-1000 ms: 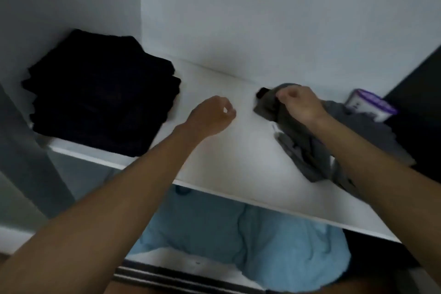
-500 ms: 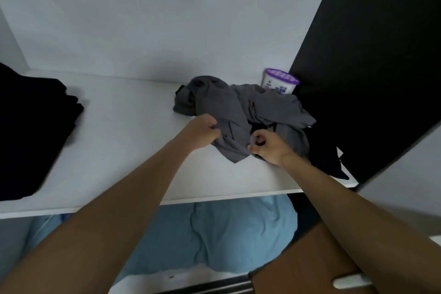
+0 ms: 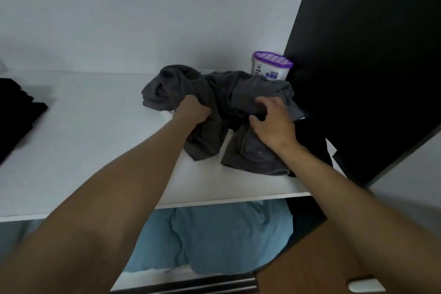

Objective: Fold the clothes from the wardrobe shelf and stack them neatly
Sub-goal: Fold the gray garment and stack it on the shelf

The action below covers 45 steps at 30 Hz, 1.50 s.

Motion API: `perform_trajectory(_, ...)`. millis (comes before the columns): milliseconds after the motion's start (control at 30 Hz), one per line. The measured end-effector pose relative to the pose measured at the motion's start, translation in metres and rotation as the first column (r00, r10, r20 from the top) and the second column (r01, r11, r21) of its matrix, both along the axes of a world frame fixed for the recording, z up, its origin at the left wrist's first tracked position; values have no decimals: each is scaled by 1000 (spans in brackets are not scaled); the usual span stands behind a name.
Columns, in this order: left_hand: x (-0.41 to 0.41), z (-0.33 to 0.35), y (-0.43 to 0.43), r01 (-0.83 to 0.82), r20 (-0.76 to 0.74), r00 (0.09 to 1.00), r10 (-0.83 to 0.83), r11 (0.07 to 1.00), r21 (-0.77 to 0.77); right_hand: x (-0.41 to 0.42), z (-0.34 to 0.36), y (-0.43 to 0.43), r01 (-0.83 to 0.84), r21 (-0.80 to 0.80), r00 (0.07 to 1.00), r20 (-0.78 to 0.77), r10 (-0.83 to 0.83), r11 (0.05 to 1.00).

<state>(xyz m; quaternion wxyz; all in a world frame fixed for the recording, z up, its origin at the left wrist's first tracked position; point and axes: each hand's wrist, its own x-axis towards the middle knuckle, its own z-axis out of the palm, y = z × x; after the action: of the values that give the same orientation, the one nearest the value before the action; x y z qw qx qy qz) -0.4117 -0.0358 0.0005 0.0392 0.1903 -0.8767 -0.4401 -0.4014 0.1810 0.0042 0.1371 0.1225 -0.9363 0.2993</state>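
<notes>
A crumpled grey garment [image 3: 181,83] lies on the white wardrobe shelf [image 3: 100,131], toward the right. My left hand [image 3: 192,112] grips a bunch of its cloth near the middle. My right hand [image 3: 272,122] rests on the garment's right part, fingers curled into the fabric. A black piece of clothing [image 3: 310,141] lies under the grey one at the right edge. A stack of folded black clothes [image 3: 16,117] sits at the far left of the shelf.
A white tub with a purple lid [image 3: 272,67] stands behind the garment against the back wall. A dark wardrobe panel [image 3: 372,55] rises on the right. Light blue fabric [image 3: 214,241] lies on the level below the shelf.
Both hands have shifted deeper onto the grey garment; the right hand moved from its front edge up onto its right part. The view turned right earlier, away from the black stack.
</notes>
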Motion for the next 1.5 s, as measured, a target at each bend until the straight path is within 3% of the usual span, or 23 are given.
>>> perform_trajectory(67, 8, -2, 1, 27, -71, 997, -30, 999, -42, -27, 13, 6, 129, 241, 980, 117, -161, 962)
perform_trajectory(100, 14, -1, -1, 52, -103, 993, -48, 998, 37, -39, 15, 6, 147, 310, 957, 197, -215, 939)
perform_trajectory(167, 35, 8, -7, 155, -102, 985, -136, 964, 214, -61, 15, 6, 176, 286, 918, 299, -262, 942)
perform_trajectory(233, 57, 18, -17, 300, -6, 951, -309, 918, 260, -76, 16, 4, 267, 73, 909, 312, -276, 961)
perform_trajectory(300, 76, 27, -26, 393, 173, 887, -428, 896, 205, -81, 22, -1, 317, -233, 932, 256, -257, 919)
perform_trajectory(367, 85, 35, -34, 293, 225, 923, -312, 949, 114, -77, 37, -14, 212, -580, 977, 130, -167, 786)
perform_trajectory(400, 89, 40, -38, 166, 173, 967, -186, 978, 124, -69, 47, -22, 105, -742, 993, 45, -107, 662)
perform_trajectory(467, 89, 49, -47, -29, 54, 998, 9, 928, 370, -44, 64, -42, -150, -858, 988, -141, 56, 490)
perform_trajectory(533, 88, 66, -55, 54, 25, 995, -97, 724, 688, -7, 71, -60, -404, -732, 911, -269, 313, 548)
perform_trajectory(600, 91, 76, -53, 199, -73, 967, -244, 543, 816, 33, 67, -68, -659, -384, 750, -271, 603, 647)
perform_trajectory(633, 95, 77, -49, 237, -104, 956, -274, 511, 827, 49, 62, -68, -742, -191, 670, -209, 712, 642)
perform_trajectory(700, 102, 68, -39, 210, -93, 969, -227, 568, 795, 73, 54, -63, -789, 31, 613, -34, 789, 614)
perform_trajectory(767, 114, 55, -36, 164, -110, 986, -124, 637, 753, 102, 46, -57, -759, 44, 651, 82, 755, 650)
perform_trajectory(867, 139, 41, -42, 203, -170, 979, -117, 690, 695, 147, 32, -52, -612, -229, 770, 47, 636, 757)
perform_trajectory(933, 163, 37, -52, 236, -177, 971, -158, 728, 644, 165, 27, -51, -294, -542, 922, 56, 382, 788)
perform_trajectory(967, 176, 34, -58, 250, -170, 968, -184, 746, 617, 170, 26, -52, -74, -656, 961, 154, 229, 751)
perform_trajectory(1000, 190, 31, -65, 264, -154, 964, -215, 758, 596, 175, 26, -55, 132, -722, 933, 323, 162, 679)
perform_trajectory(1067, 220, 24, -78, 316, -124, 946, -300, 765, 562, 189, 28, -66, 382, -741, 762, 591, 265, 553)
perform_trajectory(1133, 248, 14, -88, 400, -102, 905, -414, 740, 540, 202, 28, -84, 420, -775, 717, 602, 351, 471)
perform_trajectory(1233, 283, 0, -96, 509, -60, 823, -564, 687, 519, 226, 22, -109, 406, -807, 822, 528, 214, 430)
perform_trajectory(1333, 307, -10, -102, 644, 24, 730, -683, 700, 310, 256, 7, -114, 327, -858, 875, 434, 217, 397)
perform_trajectory(1400, 321, -13, -103, 680, 135, 667, -733, 673, 291, 277, -1, -109, 251, -879, 878, 383, 287, 405)
perform_trajectory(1500, 336, -12, -106, 711, 361, 569, -738, 663, 234, 300, -7, -103, 175, -850, 888, 354, 294, 496)
